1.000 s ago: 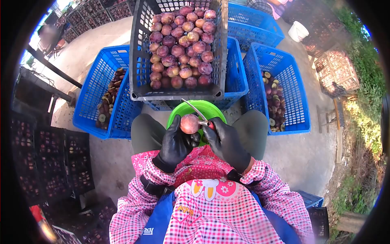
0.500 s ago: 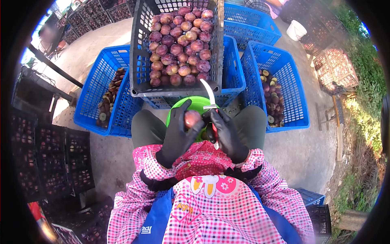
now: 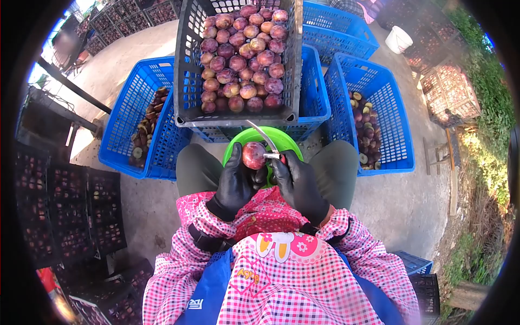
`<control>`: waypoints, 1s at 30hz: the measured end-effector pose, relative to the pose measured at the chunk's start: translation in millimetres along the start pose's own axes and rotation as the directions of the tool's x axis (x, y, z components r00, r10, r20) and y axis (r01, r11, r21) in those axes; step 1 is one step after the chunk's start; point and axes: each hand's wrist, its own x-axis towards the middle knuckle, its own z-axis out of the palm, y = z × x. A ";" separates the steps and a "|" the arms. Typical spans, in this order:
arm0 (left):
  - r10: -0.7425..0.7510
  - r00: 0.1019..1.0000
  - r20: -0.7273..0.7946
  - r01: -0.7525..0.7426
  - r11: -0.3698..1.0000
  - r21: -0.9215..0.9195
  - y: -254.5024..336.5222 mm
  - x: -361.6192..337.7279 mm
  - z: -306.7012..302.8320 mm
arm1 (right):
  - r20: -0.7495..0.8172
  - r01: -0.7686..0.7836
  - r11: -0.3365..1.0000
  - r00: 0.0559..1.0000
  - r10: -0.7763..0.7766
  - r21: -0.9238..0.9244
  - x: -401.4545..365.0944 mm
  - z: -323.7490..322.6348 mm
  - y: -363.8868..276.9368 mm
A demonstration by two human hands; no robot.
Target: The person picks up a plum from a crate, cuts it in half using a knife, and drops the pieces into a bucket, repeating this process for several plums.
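Plum (image 3: 253, 155) met a knife (image 3: 262, 136) over a basin held at the lap.

Gloved in black, the left hand (image 3: 235, 184) curled its fingers around the plum, holding it above the knees and over the green basin (image 3: 284, 142), probably so that juice and offcuts fell there. The right hand (image 3: 298, 185) was closed on the knife's handle, with the curved blade lying against the fruit's upper right side. Just beyond the knees, a grey crate (image 3: 187, 65) heaped with whole plums rested across blue crates, close at hand but hiding the one beneath. A blue crate on the left (image 3: 124, 103) and a blue crate on the right (image 3: 392, 103) held cut fruit. A white bucket (image 3: 398, 39) stood far off on the concrete.
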 end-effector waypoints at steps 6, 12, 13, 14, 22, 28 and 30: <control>0.007 1.000 0.029 -0.005 0.999 -0.048 -1.3 0.1 0.4 | 0.037 0.033 0.999 0.999 -0.031 -0.041 4.3 0.2 -5.4; 0.066 0.985 0.162 -0.064 0.998 -0.017 -7.0 -1.5 -0.5 | -0.017 0.059 0.963 0.998 -0.066 -0.261 2.1 7.1 -2.8; 0.059 0.960 0.275 -0.038 0.996 -0.082 -6.0 -2.2 2.7 | -0.013 0.071 0.941 0.997 -0.080 -0.330 2.4 8.9 -4.3; 0.056 0.959 0.278 -0.035 0.996 -0.080 -4.1 -3.4 11.2 | -0.010 0.083 0.914 0.995 -0.094 -0.397 3.4 9.9 -4.9; 0.205 0.968 0.142 -0.215 0.974 0.064 -6.2 5.3 -29.0 | 0.649 -0.605 0.526 0.750 0.126 0.598 8.6 -36.1 3.7; 0.220 0.975 0.040 -0.220 0.975 -0.017 -0.1 11.5 -21.4 | 0.232 -0.320 0.928 0.933 0.275 0.189 -3.4 -17.2 9.3; 0.213 0.976 0.034 -0.213 0.977 -0.007 1.4 10.1 -13.4 | 0.157 -0.140 0.990 0.977 0.141 -0.019 -9.1 -8.4 4.7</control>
